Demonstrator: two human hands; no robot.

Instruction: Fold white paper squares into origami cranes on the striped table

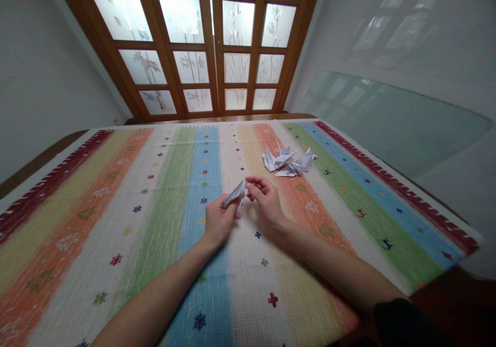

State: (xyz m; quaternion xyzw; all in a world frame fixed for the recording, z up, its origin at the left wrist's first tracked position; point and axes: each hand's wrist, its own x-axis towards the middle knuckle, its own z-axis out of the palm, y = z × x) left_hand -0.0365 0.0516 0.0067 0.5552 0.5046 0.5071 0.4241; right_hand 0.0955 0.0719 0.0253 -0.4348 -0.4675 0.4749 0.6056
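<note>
A small folded piece of white paper (pixel 235 195) is held just above the striped cloth. My left hand (pixel 217 220) grips its lower end, fingers closed round it. My right hand (pixel 265 200) pinches the upper tip of the same paper with thumb and fingers. Beyond my hands, two finished white paper figures (pixel 287 162) with pointed wings lie side by side on the cloth, apart from both hands.
The table is covered by a cloth (pixel 127 218) striped in red, orange, green, blue and yellow. A wooden door with frosted glass panes (pixel 217 42) stands behind the table. A white wall with a glass sheet (pixel 391 120) runs along the right.
</note>
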